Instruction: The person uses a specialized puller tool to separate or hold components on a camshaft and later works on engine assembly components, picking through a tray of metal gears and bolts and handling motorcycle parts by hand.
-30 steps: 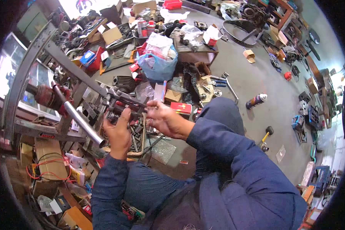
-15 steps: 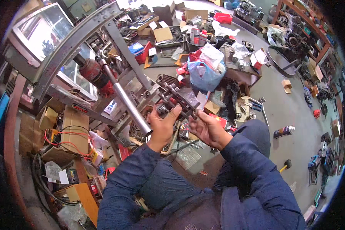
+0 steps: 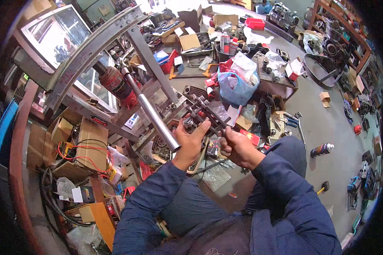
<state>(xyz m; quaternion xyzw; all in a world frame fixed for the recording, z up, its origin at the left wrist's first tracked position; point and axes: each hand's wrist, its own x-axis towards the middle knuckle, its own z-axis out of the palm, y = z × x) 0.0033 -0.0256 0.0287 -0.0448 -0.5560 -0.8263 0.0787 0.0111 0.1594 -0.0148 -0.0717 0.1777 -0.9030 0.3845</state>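
In front of me my left hand is closed round a dark metal puller-like tool with parallel bars and cross bolts. Its thumb lies along the tool, and a shiny round metal part shows beside the thumb. The fingers of my right hand are curled, pinching the tool's near right end between thumb and forefinger. What lies under the left palm is hidden. A steel handle tube slants down from the red bottle jack and ends just left of my left wrist.
The grey press frame rises at my left, with cardboard boxes below. A filled blue plastic bag stands beyond my hands. On the floor at right are a spray can and a hammer. Parts crowd the far floor.
The whole view has shifted, so the scene sits further right and slightly lower. My right fingers, loosely spread before, have curled in at the tool's end. The left hand keeps its hold.
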